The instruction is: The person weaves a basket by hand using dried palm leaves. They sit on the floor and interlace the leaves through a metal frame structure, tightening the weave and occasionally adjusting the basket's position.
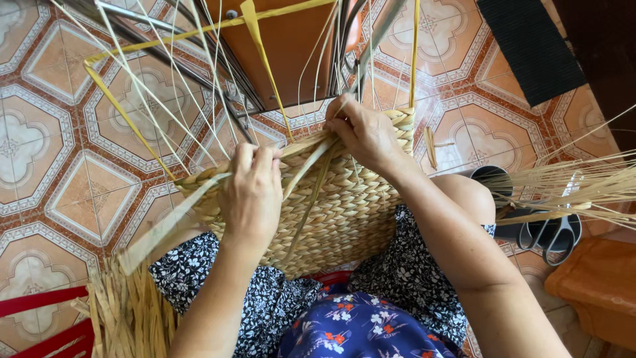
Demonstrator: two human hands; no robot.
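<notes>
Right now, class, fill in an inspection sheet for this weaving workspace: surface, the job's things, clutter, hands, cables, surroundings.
Surface: patterned tile floor.
Job's things: woven straw basket on the lap; flat fibre strand running from its rim.
Clutter: scissors at the right; loose straw bundle at lower left.
Hands: left hand grips the strand at the rim; right hand pinches fibres at the top edge.
Cables: nothing seen.
Surroundings: orange stool ahead, dark mat at upper right.

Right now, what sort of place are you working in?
Probably a home floor used for craft work: patterned floor tiles, a half-woven straw basket on the lap under both hands, loose straw beside it, and scissors lying nearby.
</notes>
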